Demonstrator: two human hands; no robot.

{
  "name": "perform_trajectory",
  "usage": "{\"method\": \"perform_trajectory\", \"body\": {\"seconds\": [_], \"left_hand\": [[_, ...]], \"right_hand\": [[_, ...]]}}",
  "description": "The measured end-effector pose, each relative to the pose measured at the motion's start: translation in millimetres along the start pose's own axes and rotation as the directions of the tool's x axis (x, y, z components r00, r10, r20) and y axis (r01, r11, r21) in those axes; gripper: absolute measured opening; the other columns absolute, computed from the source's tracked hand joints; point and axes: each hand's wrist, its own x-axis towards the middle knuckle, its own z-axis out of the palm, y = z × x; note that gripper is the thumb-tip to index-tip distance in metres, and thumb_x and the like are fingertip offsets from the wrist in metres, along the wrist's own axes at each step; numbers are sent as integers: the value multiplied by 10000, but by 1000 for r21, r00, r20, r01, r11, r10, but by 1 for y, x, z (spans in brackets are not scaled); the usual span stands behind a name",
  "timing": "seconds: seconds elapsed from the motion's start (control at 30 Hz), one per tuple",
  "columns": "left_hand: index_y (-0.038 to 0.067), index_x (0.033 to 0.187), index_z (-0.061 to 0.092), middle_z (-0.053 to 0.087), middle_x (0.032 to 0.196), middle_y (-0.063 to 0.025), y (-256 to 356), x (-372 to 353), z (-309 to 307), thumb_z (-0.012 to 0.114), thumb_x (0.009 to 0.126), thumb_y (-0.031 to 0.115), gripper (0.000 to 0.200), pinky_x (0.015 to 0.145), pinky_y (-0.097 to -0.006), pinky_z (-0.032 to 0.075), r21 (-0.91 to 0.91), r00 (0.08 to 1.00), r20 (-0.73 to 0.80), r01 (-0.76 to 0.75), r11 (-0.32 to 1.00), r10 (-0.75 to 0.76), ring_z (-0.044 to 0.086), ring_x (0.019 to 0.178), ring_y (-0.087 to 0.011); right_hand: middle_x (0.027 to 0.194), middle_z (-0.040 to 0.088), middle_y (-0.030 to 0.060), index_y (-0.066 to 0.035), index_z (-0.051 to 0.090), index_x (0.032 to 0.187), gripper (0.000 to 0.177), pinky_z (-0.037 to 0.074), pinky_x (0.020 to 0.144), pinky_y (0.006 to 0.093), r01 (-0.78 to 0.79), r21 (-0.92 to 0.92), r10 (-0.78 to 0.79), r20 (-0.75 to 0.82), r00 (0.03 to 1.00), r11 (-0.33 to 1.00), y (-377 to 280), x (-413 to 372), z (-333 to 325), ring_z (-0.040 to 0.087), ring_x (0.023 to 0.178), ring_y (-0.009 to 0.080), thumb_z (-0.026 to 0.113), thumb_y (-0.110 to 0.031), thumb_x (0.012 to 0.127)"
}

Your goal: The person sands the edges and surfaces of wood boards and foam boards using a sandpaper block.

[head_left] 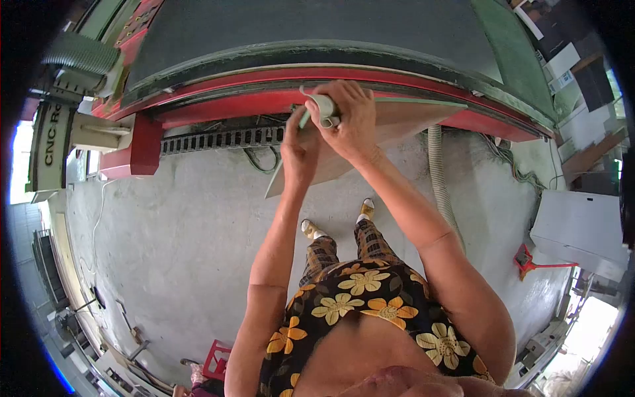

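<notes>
A thin board (407, 122) with a pale green edge stands tilted in front of me, against the red side of the machine. My left hand (297, 152) is closed around the near corner of this board, thumb and fingers at its edge. In my right hand (352, 119) is a curled pale strip (323, 108), gripped with the fingers wrapped round it. The strip's loose end curls up over the board's top edge, close to my left fingertips. Part of the board is hidden behind both forearms.
A flat dark machine bed (317, 30) with a red frame spans the front. Below it run a black cable chain (221, 140) and a ribbed hose (436, 172). The machine's lettered column (49, 145) stands left, a white box (582, 225) right. Concrete floor (178, 251) lies around my feet.
</notes>
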Motion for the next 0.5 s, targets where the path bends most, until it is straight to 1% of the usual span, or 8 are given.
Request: {"method": "perform_trajectory", "body": {"seconds": [0.03,0.07,0.13,0.2,0.27,0.3,0.37,0.5], "left_hand": [[2,1209,501,608,1079,-133,-2,4,-4,657,802,78,443,870,-307,431,-64,998,-67,2,998,-6,570,998,-199],[-7,1151,531,618,994,-97,-16,8,-12,653,820,95,367,820,-280,434,-43,996,-82,35,998,-39,556,928,-157],[-16,1038,572,611,883,-41,-13,9,-26,664,844,154,274,718,-233,427,-10,992,-112,61,998,-61,511,811,-92],[-15,1039,570,606,880,-32,-16,12,-37,660,851,165,275,707,-228,424,-44,992,-109,59,997,-63,507,803,-86],[-11,1030,568,604,871,-26,-19,12,-45,659,856,185,277,690,-216,418,-101,992,-96,73,992,-83,505,783,-78],[-9,1027,568,605,867,-24,-19,11,-46,655,859,186,272,693,-218,418,-64,991,-102,77,995,-84,507,782,-79],[-4,1022,567,608,861,-20,-23,10,-47,645,866,189,260,698,-221,418,9,990,-114,84,996,-82,511,779,-80],[8,1037,568,620,889,-22,-24,3,-41,618,878,155,222,727,-228,412,-46,995,-99,27,999,-32,514,802,-84]], "right_hand": [[828,602,49,-89,591,899,140,392,684,366,-8,42,8,19,1000,999,-5,0,1,562,774,254,624,-183,801],[961,616,58,-98,587,1063,252,409,767,366,-47,109,42,47,998,993,-13,0,-3,575,888,251,604,-125,813],[1027,609,65,-107,581,1109,309,409,808,372,2,50,-1,-4,1000,999,-21,5,-16,571,949,251,595,-81,802],[1137,590,70,-123,565,1170,429,406,853,395,21,-3,-21,-3,1000,1000,-18,5,-23,548,1059,250,574,12,763],[1162,581,74,-131,551,1191,462,404,876,416,56,-165,-32,146,989,985,-9,1,-28,543,1076,254,563,26,756],[1174,577,76,-135,544,1201,479,403,888,426,80,-244,-25,221,975,966,-6,-2,-29,541,1084,256,557,33,752],[1185,568,81,-145,526,1214,496,393,918,444,72,-292,15,285,958,954,1,-15,-20,530,1110,257,535,46,756],[1186,565,75,-147,509,1204,487,368,963,470,92,-369,49,355,933,925,14,-16,-27,516,1141,251,502,53,760]]}}
